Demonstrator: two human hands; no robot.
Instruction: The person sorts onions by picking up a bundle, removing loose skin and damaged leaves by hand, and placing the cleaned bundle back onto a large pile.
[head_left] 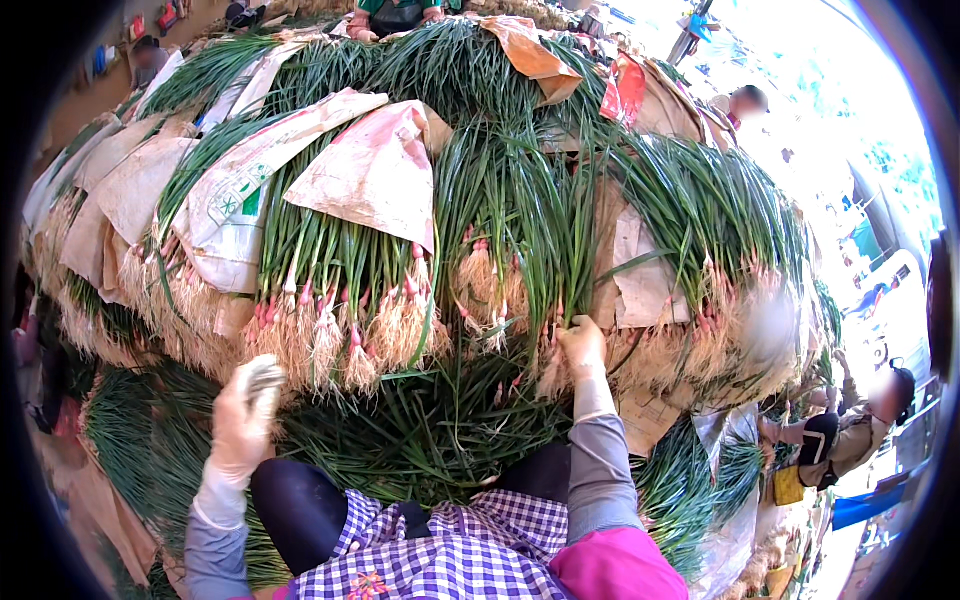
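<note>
A wide mound of spring onions (520, 190) rises before me, long green leaves uphill and pale roots with pinkish bulbs along its near edge. My right hand (582, 345), in a pale glove, closes on the root end of a bunch of spring onions (553, 310), right of centre. Its fingers are partly hidden. My left hand (246, 412), also gloved, is raised by the left part of the root fringe (310, 345). Its fingers are loosely bent and somewhat blurred, with nothing visible in them. Loose spring onions (410, 430) lie below, in front of my knees.
Sacking sheets (370, 165) and brown cardboard (640, 270) cover parts of the mound. More greens (150, 440) lie at lower left. A person (850, 430) works at the right, beside a yellow container (788, 486). Other people are around the mound's far side.
</note>
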